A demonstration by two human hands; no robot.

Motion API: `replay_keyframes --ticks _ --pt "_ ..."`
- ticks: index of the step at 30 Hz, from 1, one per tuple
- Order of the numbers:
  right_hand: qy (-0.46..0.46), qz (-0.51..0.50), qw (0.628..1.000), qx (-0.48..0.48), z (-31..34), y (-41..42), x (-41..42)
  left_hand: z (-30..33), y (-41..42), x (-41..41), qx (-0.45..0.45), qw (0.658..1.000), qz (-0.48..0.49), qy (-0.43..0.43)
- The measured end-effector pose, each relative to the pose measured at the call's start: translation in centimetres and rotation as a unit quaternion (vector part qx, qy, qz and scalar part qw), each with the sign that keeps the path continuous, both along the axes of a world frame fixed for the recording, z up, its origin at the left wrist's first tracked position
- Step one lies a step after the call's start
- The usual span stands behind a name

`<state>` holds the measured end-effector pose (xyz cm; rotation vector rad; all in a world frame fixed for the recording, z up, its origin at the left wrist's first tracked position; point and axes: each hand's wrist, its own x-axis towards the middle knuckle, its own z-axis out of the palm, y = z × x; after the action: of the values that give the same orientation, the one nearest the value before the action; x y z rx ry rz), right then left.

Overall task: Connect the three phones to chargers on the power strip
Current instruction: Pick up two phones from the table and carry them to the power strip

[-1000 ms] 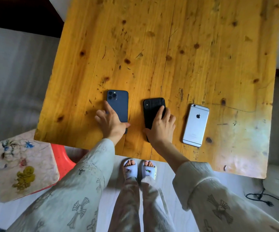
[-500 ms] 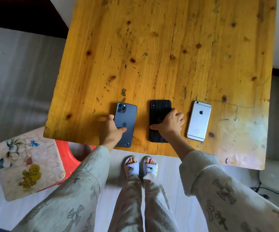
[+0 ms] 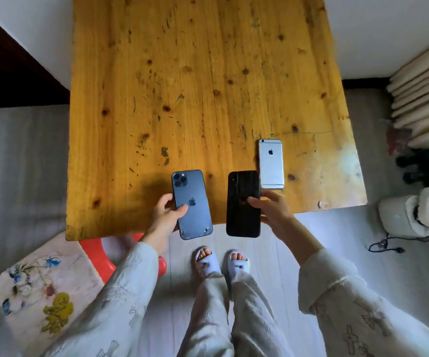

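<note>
My left hand point(image 3: 165, 215) grips a blue phone point(image 3: 192, 203) by its left edge, thumb on its back. It is lifted off the wooden table point(image 3: 198, 81), its lower end past the near edge. My right hand point(image 3: 272, 211) holds a black phone point(image 3: 243, 203) the same way, also raised over the near edge. A silver phone point(image 3: 270, 163) lies back-up on the table, just beyond my right hand. No chargers or power strip are in view.
A red stool with a patterned cushion point(image 3: 43, 284) stands at the lower left beside the table. A white appliance point(image 3: 411, 215) with a loose black cord and plug point(image 3: 385, 244) sits on the floor at right. Folded bedding point(image 3: 424, 91) lies at far right.
Both hands have closed round the blue and black phones and lifted them off the table toward me. The silver phone has stayed put.
</note>
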<state>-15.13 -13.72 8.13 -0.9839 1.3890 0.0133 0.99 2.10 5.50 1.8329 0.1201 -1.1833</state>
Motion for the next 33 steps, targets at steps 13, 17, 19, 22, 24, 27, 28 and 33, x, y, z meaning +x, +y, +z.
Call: replay_keyframes --ticks 13,17,19,22,24,27,28,33 --pt "-0.125 -0.280 0.945 -0.111 11.9 3.3 -24.6 11.8 -9.6 -17.9 -0.171 0.939 -0.299 -0.015" --pt "-0.140 -0.348 0.912 -0.166 14.7 7.6 -35.3 14.8 -10.2 -27.8 -0.211 0.896 -0.391 -0.002" --pt "-0.129 -0.398 0.886 -0.202 16.3 11.2 -42.3 16.2 -9.5 -35.0 -0.224 0.866 -0.448 -0.003" --pt "-0.097 -0.465 0.844 -0.249 18.2 17.1 -52.3 18.2 -7.8 -45.8 -0.251 0.815 -0.522 0.014" --pt "-0.067 -0.508 0.814 -0.275 19.1 21.5 -58.4 19.3 -6.1 -53.1 -0.266 0.779 -0.567 0.034" --pt "-0.026 -0.582 0.754 -0.303 20.0 28.6 -66.3 20.7 -2.6 -63.4 -0.280 0.716 -0.636 0.064" --pt "-0.016 -0.608 0.731 -0.309 20.3 30.9 -68.5 21.1 -1.3 -66.7 -0.283 0.691 -0.661 0.073" --pt "0.018 -0.735 0.594 -0.327 20.5 43.1 -77.5 22.7 5.7 -81.9 -0.279 0.561 -0.770 0.115"
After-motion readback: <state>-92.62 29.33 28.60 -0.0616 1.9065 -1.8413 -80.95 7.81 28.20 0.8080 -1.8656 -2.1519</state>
